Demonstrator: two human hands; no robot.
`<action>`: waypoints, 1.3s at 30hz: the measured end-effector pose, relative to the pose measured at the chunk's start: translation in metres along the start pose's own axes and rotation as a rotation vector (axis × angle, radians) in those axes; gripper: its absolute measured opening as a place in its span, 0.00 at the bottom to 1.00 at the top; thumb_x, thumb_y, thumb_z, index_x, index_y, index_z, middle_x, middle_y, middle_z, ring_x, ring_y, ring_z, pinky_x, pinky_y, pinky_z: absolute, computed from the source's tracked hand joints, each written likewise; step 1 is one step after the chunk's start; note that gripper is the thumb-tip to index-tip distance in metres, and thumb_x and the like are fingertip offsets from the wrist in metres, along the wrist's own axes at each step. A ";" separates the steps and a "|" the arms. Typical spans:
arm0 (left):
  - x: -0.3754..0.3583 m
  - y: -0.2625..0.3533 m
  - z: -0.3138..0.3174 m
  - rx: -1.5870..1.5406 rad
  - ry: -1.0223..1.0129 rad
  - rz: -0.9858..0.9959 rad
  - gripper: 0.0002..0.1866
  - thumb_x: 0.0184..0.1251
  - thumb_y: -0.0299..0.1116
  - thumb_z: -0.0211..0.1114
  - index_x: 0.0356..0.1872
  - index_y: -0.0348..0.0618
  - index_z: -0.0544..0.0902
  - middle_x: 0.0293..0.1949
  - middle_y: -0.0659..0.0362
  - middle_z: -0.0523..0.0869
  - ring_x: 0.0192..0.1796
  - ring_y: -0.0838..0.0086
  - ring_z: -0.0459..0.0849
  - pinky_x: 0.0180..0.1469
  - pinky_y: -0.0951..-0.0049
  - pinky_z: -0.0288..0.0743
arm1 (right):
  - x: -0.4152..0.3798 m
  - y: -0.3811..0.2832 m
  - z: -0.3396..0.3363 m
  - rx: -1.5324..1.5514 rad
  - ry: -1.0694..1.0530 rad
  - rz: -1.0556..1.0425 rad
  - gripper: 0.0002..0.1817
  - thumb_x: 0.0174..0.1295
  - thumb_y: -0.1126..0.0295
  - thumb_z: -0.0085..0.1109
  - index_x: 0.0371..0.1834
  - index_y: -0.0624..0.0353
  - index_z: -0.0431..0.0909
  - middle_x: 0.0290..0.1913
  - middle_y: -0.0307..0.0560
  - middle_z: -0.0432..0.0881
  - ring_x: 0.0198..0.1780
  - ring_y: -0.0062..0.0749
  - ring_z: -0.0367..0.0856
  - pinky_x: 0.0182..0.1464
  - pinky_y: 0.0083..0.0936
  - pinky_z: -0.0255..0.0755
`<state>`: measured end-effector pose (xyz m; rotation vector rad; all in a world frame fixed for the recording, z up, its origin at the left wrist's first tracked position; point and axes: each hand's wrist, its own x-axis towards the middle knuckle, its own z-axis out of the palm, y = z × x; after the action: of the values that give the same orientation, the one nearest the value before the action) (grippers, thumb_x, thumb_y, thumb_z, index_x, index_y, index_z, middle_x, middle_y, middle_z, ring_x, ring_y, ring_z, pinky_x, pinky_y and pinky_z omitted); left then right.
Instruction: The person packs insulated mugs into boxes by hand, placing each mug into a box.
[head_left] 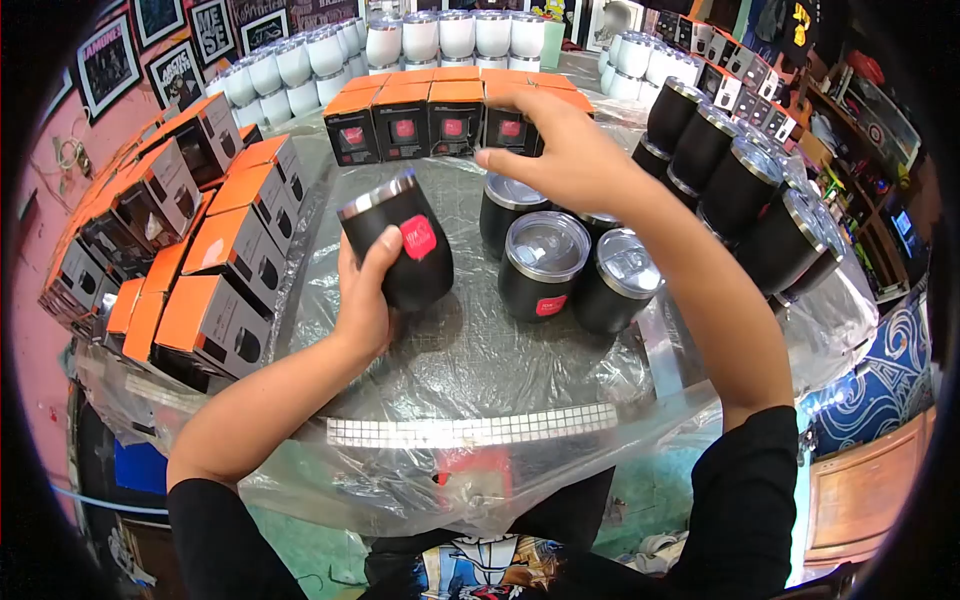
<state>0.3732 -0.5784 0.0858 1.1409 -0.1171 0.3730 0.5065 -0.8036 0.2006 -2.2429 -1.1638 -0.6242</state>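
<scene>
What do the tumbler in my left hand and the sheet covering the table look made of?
The tumbler looks like metal with a smooth, satin-black coating, judging by its silvery rim; the coating type is unclear. The sheet seems clear plastic film: see-through, creased, shiny.

The left grip [362, 300] holds a black cup [430, 275], tilted, its red label [418, 238] showing, over the surface [450, 370]. The right grip [570, 150] hovers, spread, near lidded cups [545, 245]. Boxes [240, 238] line the left and back; white cups [420, 40] stand beyond.
</scene>
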 end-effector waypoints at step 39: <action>-0.008 -0.020 -0.013 0.138 -0.241 -0.031 0.54 0.75 0.79 0.50 0.80 0.35 0.67 0.71 0.46 0.82 0.71 0.59 0.85 0.74 0.57 0.79 | -0.107 -0.074 0.103 0.436 0.088 -0.200 0.55 0.54 0.75 0.85 0.82 0.62 0.58 0.84 0.71 0.53 0.85 0.64 0.58 0.83 0.51 0.62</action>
<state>0.3715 -0.5756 0.0606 1.3203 -0.2879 0.2173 0.4046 -0.7655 0.0753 -1.7339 -1.3420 -0.4831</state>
